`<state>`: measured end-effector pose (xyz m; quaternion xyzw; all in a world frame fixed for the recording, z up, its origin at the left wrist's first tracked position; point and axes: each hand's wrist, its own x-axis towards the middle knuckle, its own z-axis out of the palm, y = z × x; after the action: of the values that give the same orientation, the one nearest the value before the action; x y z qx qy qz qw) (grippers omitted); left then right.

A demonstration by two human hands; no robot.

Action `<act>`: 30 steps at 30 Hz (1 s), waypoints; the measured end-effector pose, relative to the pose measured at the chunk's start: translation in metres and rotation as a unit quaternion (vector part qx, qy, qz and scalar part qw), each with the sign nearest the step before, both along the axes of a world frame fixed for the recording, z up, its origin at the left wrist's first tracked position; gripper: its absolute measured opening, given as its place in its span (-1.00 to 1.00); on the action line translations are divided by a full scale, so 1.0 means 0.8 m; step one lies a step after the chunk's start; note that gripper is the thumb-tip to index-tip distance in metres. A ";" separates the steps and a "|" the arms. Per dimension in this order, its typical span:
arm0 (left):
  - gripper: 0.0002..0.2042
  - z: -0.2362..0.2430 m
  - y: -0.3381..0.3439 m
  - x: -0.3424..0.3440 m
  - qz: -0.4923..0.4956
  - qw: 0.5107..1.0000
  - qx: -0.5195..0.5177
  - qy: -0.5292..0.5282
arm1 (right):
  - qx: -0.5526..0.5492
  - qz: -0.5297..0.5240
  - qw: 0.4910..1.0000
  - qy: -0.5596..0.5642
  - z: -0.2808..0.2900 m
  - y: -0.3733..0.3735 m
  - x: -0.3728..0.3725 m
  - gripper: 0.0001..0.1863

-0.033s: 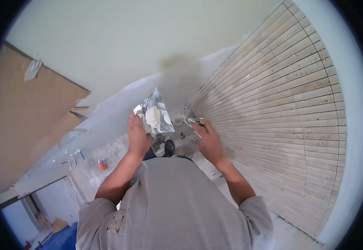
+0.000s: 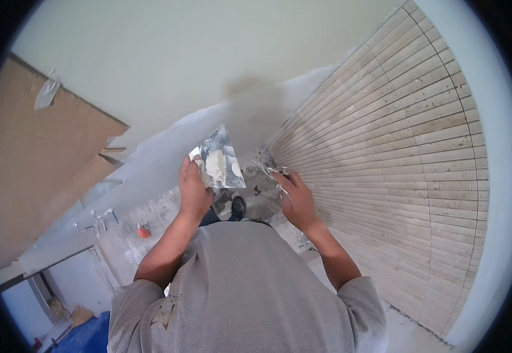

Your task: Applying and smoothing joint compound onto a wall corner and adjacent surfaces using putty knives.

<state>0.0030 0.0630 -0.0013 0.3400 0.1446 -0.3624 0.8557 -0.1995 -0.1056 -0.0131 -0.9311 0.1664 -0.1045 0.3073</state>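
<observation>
My left hand (image 2: 195,189) grips the near left side of a shiny metal plate (image 2: 219,140), roughly square, like a plasterer's hawk. A lump of white putty (image 2: 215,165) lies on its face, with smears beside it. To the right, apart from the plate, my right hand (image 2: 298,202) is closed round a putty-caked scraper (image 2: 267,170) that points up and left. The scraper's blade is seen nearly edge-on and is hard to make out. Most of its handle is hidden by my fingers.
A ribbed beige tiled wall (image 2: 385,153) rises close on my right. Ahead, a pale wall (image 2: 168,65) has a whiter lower band. Brown cardboard (image 2: 50,147) covers the left, near a tap fitting (image 2: 100,220) and an orange object (image 2: 143,230). My shoe (image 2: 238,206) stands on a dirty floor.
My right hand has turned slightly, so the scraper shows at a slightly different tilt. The plate and my left hand have barely moved.
</observation>
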 end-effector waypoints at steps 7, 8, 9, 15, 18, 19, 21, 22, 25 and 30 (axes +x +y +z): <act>-0.72 -0.071 0.034 -0.027 -0.117 0.722 0.427 -0.532 | 0.069 0.060 0.991 -0.103 0.003 0.044 0.020 -0.42; -0.72 -0.070 0.040 -0.027 -0.115 0.724 0.429 -0.527 | 0.000 0.092 0.992 -0.085 -0.007 0.044 0.020 -0.44; -0.72 -0.070 0.048 -0.026 -0.069 0.619 0.500 -0.602 | 0.001 0.100 0.992 -0.082 -0.013 0.038 0.021 -0.44; -0.74 -0.028 0.052 -0.015 -0.039 0.893 0.283 -0.348 | 0.341 -0.047 0.939 0.013 -0.058 -0.020 -0.009 -0.67; -0.75 -0.050 0.054 -0.022 -0.029 0.997 0.050 -0.054 | 0.669 -0.123 0.731 -0.043 -0.050 -0.022 0.001 -0.80; -0.76 -0.056 0.052 -0.025 -0.076 0.996 0.026 -0.031 | 0.661 -0.078 0.746 -0.019 -0.055 -0.028 0.009 -0.84; -0.78 -0.061 0.050 -0.027 -0.155 0.987 -0.023 -0.019 | 0.648 -0.032 0.761 0.016 -0.059 -0.040 0.024 -0.87; -0.78 -0.059 0.052 -0.027 -0.147 0.989 -0.028 -0.012 | 0.634 0.003 0.772 0.046 -0.060 -0.045 0.031 -0.85; -0.77 -0.067 0.060 -0.020 -0.107 0.992 -0.070 0.015 | 0.582 0.046 0.803 0.119 -0.063 -0.059 0.044 -0.83; -0.76 -0.085 0.092 -0.006 -0.031 0.996 -0.083 0.010 | 0.530 0.008 0.824 0.200 -0.080 -0.089 0.022 -0.75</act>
<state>-0.0016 0.1364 -0.0694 0.2685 0.1121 -0.4033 0.8676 -0.1817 -0.1766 -0.0771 -0.6267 0.2465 0.1907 0.7142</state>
